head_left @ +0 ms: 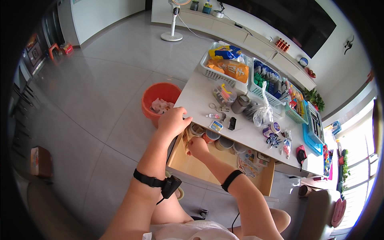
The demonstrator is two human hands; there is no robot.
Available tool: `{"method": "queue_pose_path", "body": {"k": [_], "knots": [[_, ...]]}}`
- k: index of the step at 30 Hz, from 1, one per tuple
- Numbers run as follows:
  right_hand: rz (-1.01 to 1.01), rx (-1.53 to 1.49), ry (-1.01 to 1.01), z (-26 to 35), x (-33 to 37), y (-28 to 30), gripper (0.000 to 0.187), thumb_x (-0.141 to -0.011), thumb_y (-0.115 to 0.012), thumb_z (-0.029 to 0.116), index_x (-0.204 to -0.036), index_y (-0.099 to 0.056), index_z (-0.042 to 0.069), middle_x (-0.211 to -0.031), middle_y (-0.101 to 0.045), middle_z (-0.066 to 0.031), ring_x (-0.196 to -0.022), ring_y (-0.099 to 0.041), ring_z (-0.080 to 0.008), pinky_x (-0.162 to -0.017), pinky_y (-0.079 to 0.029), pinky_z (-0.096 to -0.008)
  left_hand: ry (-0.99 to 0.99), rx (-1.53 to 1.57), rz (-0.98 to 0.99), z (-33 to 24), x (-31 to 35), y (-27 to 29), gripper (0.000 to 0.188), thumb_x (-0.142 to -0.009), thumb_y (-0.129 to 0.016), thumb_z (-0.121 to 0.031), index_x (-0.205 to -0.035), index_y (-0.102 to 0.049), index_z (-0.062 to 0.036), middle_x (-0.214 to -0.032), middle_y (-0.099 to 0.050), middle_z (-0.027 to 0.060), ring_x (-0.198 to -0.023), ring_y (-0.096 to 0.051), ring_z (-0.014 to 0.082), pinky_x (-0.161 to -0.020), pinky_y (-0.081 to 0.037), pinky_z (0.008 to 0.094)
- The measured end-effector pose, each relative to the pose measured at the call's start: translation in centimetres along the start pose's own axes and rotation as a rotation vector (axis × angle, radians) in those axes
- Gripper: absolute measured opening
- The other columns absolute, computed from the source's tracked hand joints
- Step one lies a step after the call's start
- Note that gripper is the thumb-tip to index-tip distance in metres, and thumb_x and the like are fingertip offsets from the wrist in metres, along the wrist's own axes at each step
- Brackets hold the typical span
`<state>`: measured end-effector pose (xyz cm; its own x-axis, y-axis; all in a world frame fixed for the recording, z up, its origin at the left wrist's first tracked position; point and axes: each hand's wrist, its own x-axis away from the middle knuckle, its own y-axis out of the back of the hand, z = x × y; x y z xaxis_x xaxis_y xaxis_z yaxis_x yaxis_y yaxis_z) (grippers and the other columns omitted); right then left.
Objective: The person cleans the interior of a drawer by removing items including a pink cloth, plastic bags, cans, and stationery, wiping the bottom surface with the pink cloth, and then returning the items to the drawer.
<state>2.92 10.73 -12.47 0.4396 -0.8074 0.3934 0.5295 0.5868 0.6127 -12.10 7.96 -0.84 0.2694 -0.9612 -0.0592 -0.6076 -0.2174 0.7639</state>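
Observation:
My left hand (173, 121) rests at the near left corner of the white table (187, 100), thumb and forefinger apart, nothing seen between them. Below the tabletop a light wooden drawer (206, 167) is pulled out. Inside it, at the left, my right hand (198, 147) is closed, its fingertips turned down and partly hidden. A tan, crinkled thing (185, 140) lies right beside its fingers; whether they grip it is unclear. Along the drawer's back stand several round tins and jars, among them an orange-labelled tin (211, 137). Colourful cards (250, 165) lie at its right.
Left of the table stands a red bin (157, 96) with crumpled paper. The tabletop carries baskets of packets (225, 74), a grey canister (240, 104), a knotted plastic bag (263, 114), a purple-white tub (271, 129) and a small blue-white box (216, 126) near the drawer.

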Motion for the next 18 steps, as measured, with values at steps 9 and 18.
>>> {"method": "queue_pose_path", "body": {"k": [9, 18], "knots": [[-0.322, 0.116, 0.233, -2.0, -2.6, -1.8, 0.024, -0.071, -0.058, 0.011, -0.092, -0.063, 0.001, -0.086, -0.065, -0.0186, -0.085, -0.062, -0.0342, -0.075, -0.049, -0.0396, -0.058, -0.019, -0.020, -0.1, 0.1, -0.4, 0.034, -0.077, -0.065, -0.031, -0.095, -0.062, -0.0021, -0.092, -0.064, 0.0149, -0.089, -0.061, 0.0297, -0.075, -0.048, 0.0388], [-0.486, 0.591, -0.318, -15.3, 1.7, 9.7, 0.056, -0.075, -0.059, 0.041, -0.114, -0.054, 0.002, -0.119, -0.054, -0.0210, -0.102, -0.057, -0.0324, -0.089, -0.045, -0.0353, -0.074, -0.062, 0.025, -0.9, 0.1, -0.9, 0.036, -0.077, -0.065, -0.032, -0.096, -0.061, -0.0025, -0.090, -0.064, 0.0136, -0.087, -0.061, 0.0289, -0.074, -0.048, 0.0388]]}}
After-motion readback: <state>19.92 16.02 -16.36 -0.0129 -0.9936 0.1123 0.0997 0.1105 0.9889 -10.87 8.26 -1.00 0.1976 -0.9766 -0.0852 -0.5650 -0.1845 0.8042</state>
